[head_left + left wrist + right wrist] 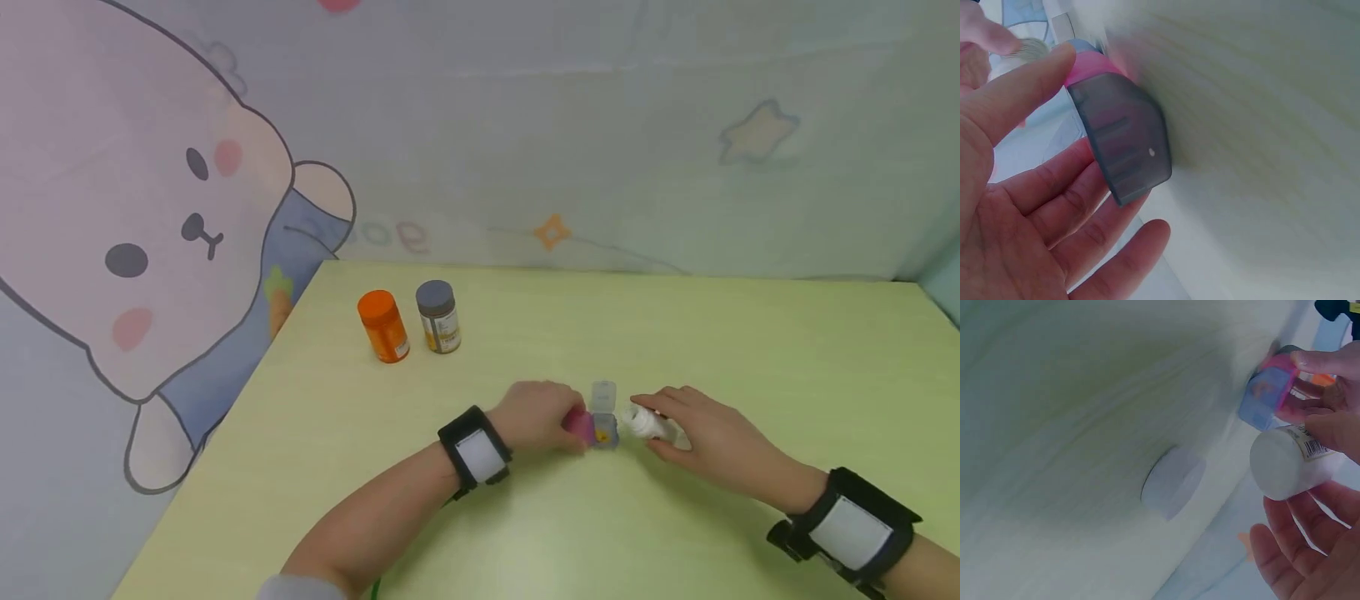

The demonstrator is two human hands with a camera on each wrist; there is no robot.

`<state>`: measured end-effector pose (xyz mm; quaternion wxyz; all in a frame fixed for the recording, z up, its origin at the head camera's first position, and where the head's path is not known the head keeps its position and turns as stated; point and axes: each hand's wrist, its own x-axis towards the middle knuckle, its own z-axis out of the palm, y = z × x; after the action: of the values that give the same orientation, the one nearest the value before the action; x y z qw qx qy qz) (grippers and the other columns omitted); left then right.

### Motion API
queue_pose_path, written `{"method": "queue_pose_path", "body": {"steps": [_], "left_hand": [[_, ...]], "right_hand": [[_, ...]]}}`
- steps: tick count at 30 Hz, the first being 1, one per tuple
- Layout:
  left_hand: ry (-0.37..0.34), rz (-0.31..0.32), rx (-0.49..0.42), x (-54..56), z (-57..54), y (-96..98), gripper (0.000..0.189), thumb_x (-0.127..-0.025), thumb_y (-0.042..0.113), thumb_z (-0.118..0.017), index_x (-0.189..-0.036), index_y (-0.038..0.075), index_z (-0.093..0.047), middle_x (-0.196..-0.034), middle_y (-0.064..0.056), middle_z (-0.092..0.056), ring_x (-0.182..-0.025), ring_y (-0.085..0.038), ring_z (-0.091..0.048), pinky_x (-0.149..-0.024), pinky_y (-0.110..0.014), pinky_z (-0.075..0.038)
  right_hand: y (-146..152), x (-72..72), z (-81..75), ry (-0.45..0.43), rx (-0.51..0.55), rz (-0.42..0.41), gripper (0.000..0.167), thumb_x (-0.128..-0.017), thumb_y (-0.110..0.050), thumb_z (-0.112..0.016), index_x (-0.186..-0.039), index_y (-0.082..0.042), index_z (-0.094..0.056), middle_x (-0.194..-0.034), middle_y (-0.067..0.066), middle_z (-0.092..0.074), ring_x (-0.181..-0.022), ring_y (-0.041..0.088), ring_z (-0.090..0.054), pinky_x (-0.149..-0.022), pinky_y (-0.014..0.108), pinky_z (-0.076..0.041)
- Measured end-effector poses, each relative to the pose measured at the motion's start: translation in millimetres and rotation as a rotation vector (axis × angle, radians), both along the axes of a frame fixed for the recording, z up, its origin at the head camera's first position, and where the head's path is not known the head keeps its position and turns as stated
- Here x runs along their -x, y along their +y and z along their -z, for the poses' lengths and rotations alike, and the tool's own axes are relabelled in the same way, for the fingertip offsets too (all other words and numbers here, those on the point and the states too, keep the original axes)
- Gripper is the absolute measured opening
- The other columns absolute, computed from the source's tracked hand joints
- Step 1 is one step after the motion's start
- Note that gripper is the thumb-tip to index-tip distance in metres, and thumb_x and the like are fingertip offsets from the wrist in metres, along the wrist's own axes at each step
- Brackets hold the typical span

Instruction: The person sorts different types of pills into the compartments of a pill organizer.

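While the pill box is pinched by the left grip mid-worktop, the white bottle is held at its three o'clock by the right grip. The orange bottle and grey-capped bottle are seen at ten o'clock; the white cap is shown lying loose.

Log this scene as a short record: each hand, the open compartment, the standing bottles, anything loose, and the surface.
Left hand: holds a small pink-and-grey box between thumb and fingers
Right hand: grips a white bottle, tilted, uncapped mouth toward the box
Open compartment: at the box's end, lid raised; something yellow-orange inside, too small to identify
Standing bottles: orange bottle, grey-capped bottle beside it
Loose: white round piece, possibly a cap
Surface: yellow-green table
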<state>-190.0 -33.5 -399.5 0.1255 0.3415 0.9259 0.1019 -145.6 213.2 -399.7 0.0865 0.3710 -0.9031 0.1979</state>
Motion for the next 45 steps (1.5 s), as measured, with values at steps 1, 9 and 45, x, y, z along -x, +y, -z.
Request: {"method": "queue_pose_path", "body": {"steps": [1, 9, 45], "left_hand": [[0.010, 0.006, 0.003, -0.6, -1.4, 0.5, 0.035, -0.083, 0.038, -0.077, -0.107, 0.015, -0.068, -0.084, 0.010, -0.058, -0.073, -0.004, -0.051, -0.060, -0.018, -0.040], [0.041, -0.031, -0.003, -10.7, -3.0, -3.2, 0.052, -0.083, 0.042, -0.075, -0.124, 0.012, -0.061, -0.101, 0.003, -0.064, -0.083, -0.008, -0.056, -0.062, -0.020, -0.044], [-0.329, 0.158, -0.238, -52.9, 11.2, 4.5, 0.066, -0.087, 0.039, -0.074, -0.141, 0.015, -0.043, -0.116, 0.011, -0.060, -0.096, 0.005, -0.053, -0.081, -0.013, -0.041]], "right_hand": [[1, -3.2, -1.1, -0.052, 0.048, 0.002, 0.050, -0.078, -0.013, -0.081, -0.123, -0.006, -0.060, -0.098, -0.008, -0.058, -0.085, 0.010, -0.057, -0.065, 0.029, -0.051], [-15, -23.7, 4.3, -0.307, 0.300, -0.203, 0.041, -0.078, -0.006, -0.081, -0.112, -0.011, -0.057, -0.101, -0.009, -0.058, -0.088, 0.007, -0.059, -0.067, 0.029, -0.054], [33, -4.2, 7.0, -0.177, -0.248, 0.007, 0.062, -0.074, -0.012, -0.084, -0.128, -0.003, -0.057, -0.112, 0.009, -0.057, -0.085, 0.016, -0.059, -0.063, 0.031, -0.052]]}}
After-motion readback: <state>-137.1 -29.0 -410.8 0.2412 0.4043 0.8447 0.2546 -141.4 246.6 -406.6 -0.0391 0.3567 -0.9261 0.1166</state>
